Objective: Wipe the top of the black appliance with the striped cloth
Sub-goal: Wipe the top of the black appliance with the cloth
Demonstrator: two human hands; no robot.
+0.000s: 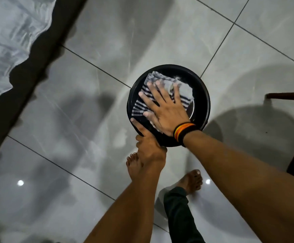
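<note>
The right hand [163, 109] is lying flat, fingers spread, pressing the cloth [162, 92] onto the appliance [202, 102]; it is gripping nothing, only bearing down. The cloth is sitting directly beneath the palm and reaching away toward the far rim, so the unwiped near-right arc is lying back toward the wrist. The left hand [147, 142] is clasping the near rim, steadying it. The cloth is looking soft, rumpled, dark-striped on white; the top is round, glossy and black, standing on a shiny tiled floor [90, 120].

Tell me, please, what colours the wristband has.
Black with yellow, orange and red stripes, head view.
</note>
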